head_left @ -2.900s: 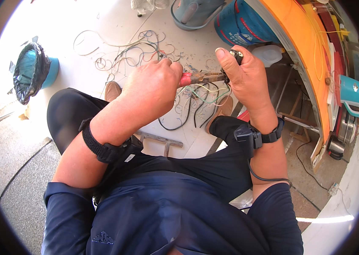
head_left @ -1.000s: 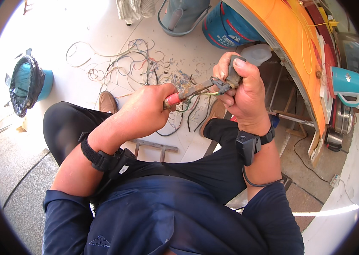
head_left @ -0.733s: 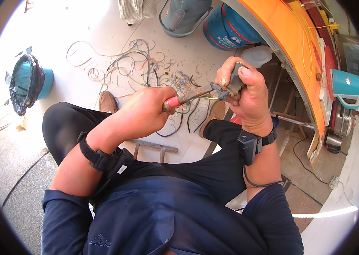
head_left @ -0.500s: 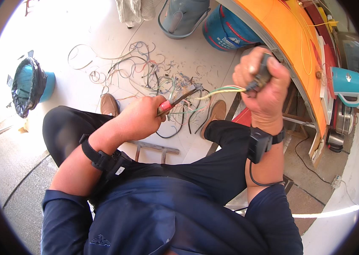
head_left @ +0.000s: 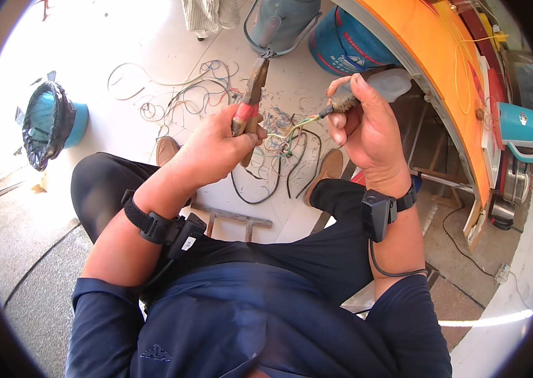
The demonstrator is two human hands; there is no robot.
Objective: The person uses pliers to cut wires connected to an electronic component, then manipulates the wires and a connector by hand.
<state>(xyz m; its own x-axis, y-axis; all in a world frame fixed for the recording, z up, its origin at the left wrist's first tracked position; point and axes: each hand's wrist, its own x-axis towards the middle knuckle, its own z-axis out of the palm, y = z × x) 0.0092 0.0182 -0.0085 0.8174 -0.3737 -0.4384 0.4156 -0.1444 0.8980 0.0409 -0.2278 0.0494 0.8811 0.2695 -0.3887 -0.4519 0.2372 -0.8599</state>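
Note:
My left hand (head_left: 213,146) is closed round a pair of pliers (head_left: 255,85) with red on the handle, the dark jaws pointing up and away. My right hand (head_left: 372,135) pinches a dark, worn plug-like piece (head_left: 344,99) between thumb and fingers. Out of its narrow end, green and yellow wires (head_left: 303,123) run left toward the fingers of my left hand. Whether those fingers touch the wire ends I cannot tell. Below both hands, a pile of cut wires (head_left: 216,94) and small scraps lies on the floor.
At the left stands a teal bucket (head_left: 78,125) lined with a black bag. A grey bucket (head_left: 279,25) and a blue bucket (head_left: 342,50) stand ahead. The orange board (head_left: 427,53) curves along my right, near a teal-and-white container (head_left: 520,129). A metal frame (head_left: 231,216) lies between my legs.
The pliers have swung from pointing right to pointing up, and my left hand has risen slightly. My right hand has loosened from a fist round the plug-like piece to a pinch.

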